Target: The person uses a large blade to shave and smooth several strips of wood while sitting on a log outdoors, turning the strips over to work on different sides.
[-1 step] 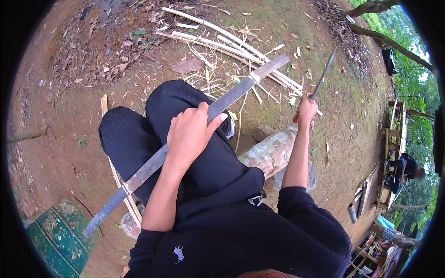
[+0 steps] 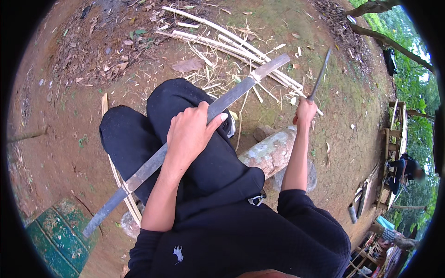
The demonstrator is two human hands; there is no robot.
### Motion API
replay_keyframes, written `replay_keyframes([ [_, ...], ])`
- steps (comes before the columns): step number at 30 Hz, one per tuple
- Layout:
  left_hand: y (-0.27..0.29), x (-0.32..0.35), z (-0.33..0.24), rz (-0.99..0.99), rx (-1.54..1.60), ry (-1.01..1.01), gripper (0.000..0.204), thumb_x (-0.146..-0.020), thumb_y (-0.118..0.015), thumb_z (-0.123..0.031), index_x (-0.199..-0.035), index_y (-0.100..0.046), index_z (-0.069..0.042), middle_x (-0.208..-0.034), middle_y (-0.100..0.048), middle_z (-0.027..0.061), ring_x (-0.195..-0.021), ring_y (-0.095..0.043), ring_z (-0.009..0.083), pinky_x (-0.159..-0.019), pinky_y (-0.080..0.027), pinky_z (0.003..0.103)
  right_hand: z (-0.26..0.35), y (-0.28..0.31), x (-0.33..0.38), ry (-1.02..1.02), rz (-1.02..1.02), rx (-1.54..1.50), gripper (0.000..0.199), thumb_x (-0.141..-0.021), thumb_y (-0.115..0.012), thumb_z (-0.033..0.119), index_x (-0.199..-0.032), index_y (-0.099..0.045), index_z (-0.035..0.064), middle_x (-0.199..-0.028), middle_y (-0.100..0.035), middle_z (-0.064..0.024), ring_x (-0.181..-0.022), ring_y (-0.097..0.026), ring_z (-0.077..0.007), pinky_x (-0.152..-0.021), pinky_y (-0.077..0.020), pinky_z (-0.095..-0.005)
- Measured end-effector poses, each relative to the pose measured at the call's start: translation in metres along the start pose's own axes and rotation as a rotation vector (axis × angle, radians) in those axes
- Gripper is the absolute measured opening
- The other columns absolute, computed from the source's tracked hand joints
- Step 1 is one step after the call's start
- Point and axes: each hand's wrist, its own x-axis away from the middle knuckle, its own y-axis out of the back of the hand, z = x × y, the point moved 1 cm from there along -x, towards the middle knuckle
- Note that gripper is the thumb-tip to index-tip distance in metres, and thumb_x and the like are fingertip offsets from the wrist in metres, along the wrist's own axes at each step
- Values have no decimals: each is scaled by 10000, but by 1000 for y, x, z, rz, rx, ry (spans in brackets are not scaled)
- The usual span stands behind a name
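Note:
A long, flat grey bamboo slat (image 2: 234, 96) with pale node marks slants across my thighs, from the lower left up to the far middle. Around its middle is my left hand (image 2: 189, 132), closed on it with the thumb lying along the edge. My right hand (image 2: 306, 112) is out to the right, wrapped round the handle of a long-bladed knife (image 2: 321, 74). The blade points up and away, apart from the slat, and the handle is mostly hidden by the fingers. Between my leg and right forearm lies a thick log (image 2: 272, 150).
Pale split strips (image 2: 222, 42) and shavings lie ahead on the soil. Another strip (image 2: 118, 173) rests by my left knee. A green panel (image 2: 53, 234) is at the lower left. On the far right, a person (image 2: 402, 172) is beside a wooden rack (image 2: 388, 139).
The knife blade has tilted slightly to the left, its tip shifting a little. My left hand and the bamboo slat have stayed nearly still.

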Motion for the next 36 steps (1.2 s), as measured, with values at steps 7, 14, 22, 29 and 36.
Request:
replay_keyframes([
  [7, 3, -1, -6, 73, 46, -8, 471, -949, -656, -464, -900, -651, 4, -713, -666, 208, -756, -671, 418, -719, -518, 501, 3, -19, 100, 75, 223, -258, 240, -807, -665, 62, -645, -489, 55, -576, -472, 35, -534, -392, -70, -503, -319, -302],
  [14, 5, 8, -5, -109, 275, -34, 411, -971, -649, -369, -1070, -642, 30, -898, -703, 229, -880, -686, 411, -800, -529, 490, 47, -26, 133, 324, 290, -136, 265, -828, -695, 97, -667, -503, 9, -564, -457, 27, -556, -413, -62, -519, -350, -299],
  [22, 48, 49, 12, -274, 56, -237, 304, -953, -657, -193, -1215, -650, -38, -1291, -607, 153, -1263, -533, 348, -1095, -383, 453, 55, -26, 160, 319, 383, -233, 294, -865, -726, 81, -660, -530, 6, -570, -454, 39, -555, -391, -54, -511, -317, -278],
  [29, 127, 171, 84, -411, -128, 237, 356, -914, -691, -266, -1200, -672, -54, -1392, -572, 126, -1297, -515, 345, -1120, -353, 459, 74, -24, 182, 423, 442, -145, 301, -873, -761, 109, -676, -562, -3, -569, -458, 25, -558, -400, -58, -516, -330, -280],
  [36, 143, 279, 149, 103, -34, 706, 533, -972, -613, -534, -1017, -705, -10, -848, -685, 139, -878, -662, 296, -814, -492, 417, 85, -42, 196, 470, 521, -171, 318, -880, -762, 127, -687, -554, -17, -564, -464, 13, -565, -402, -62, -524, -346, -283],
])
